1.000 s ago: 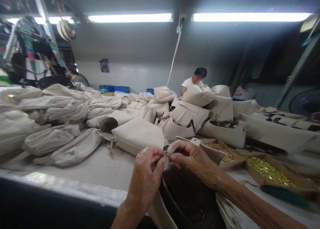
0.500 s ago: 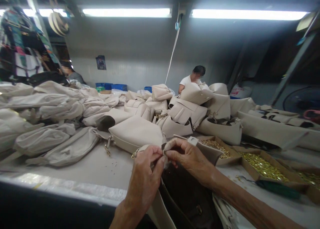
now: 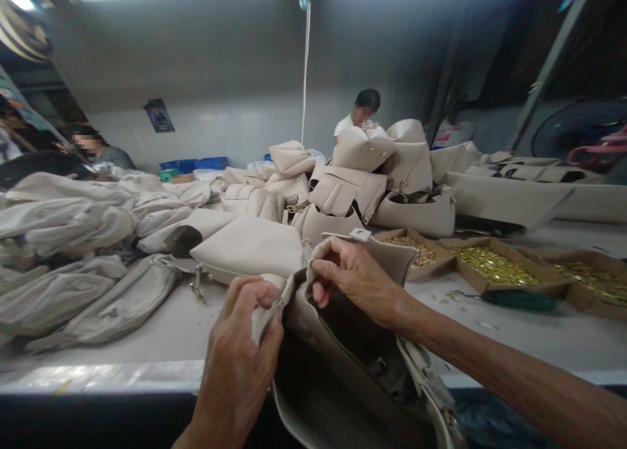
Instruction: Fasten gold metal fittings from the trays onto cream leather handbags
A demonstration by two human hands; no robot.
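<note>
A cream handbag [image 3: 313, 384] lies at the table's front edge with its mouth spread toward me, showing a dark lining and a gold zipper [image 3: 337, 338]. My left hand [image 3: 245, 344] pinches the bag's edge on the left, thumb and fingers closed on the pale material. On the far rim, my right hand [image 3: 355, 276] grips the lining side, its fingers curled over the edge. A small gap separates the two hands. The bag's flap [image 3: 392, 253] stands up behind my right hand, with a small white tab [image 3: 360, 234] on it.
Cream handbags [image 3: 249, 243] are heaped across the table, with soft cloth-like pieces [image 3: 88, 292] at left. Boxes of gold hardware [image 3: 494, 266] and a green-handled tool [image 3: 519, 299] lie at right. Two people sit beyond, one in a white top [image 3: 343, 126].
My hands have moved apart from a close pinch at the bag's rim, and its mouth has widened. The view has tilted down and shifted right.
</note>
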